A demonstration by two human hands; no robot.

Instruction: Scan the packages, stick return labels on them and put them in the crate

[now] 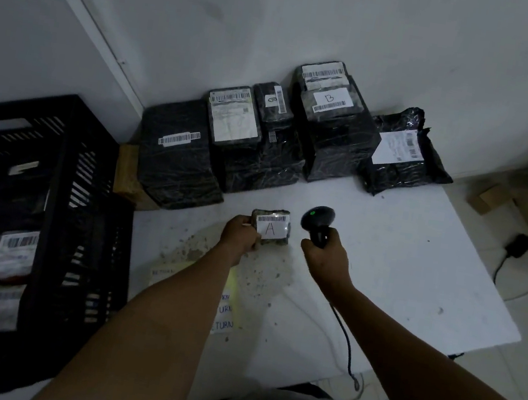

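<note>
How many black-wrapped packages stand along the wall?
6 visible: barcode-strip package, tall labelled one, narrow one, B-marked box, one behind it, crumpled bag. Others may be hidden.

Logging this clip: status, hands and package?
Left hand grips small package A. Right hand holds scanner beside it. No return label on it yet. Nothing blocking.

- A white desk (398,269) stands in the corner of a room, its surface speckled with dirt near the middle.
- A row of black-wrapped packages (264,139) with barcode labels lies along the desk's far edge, by the wall.
- Sheets of return labels (224,313), partly hidden by an arm, lie near the front.
- A dark scanner cable (346,340) trails across the front right.
</note>
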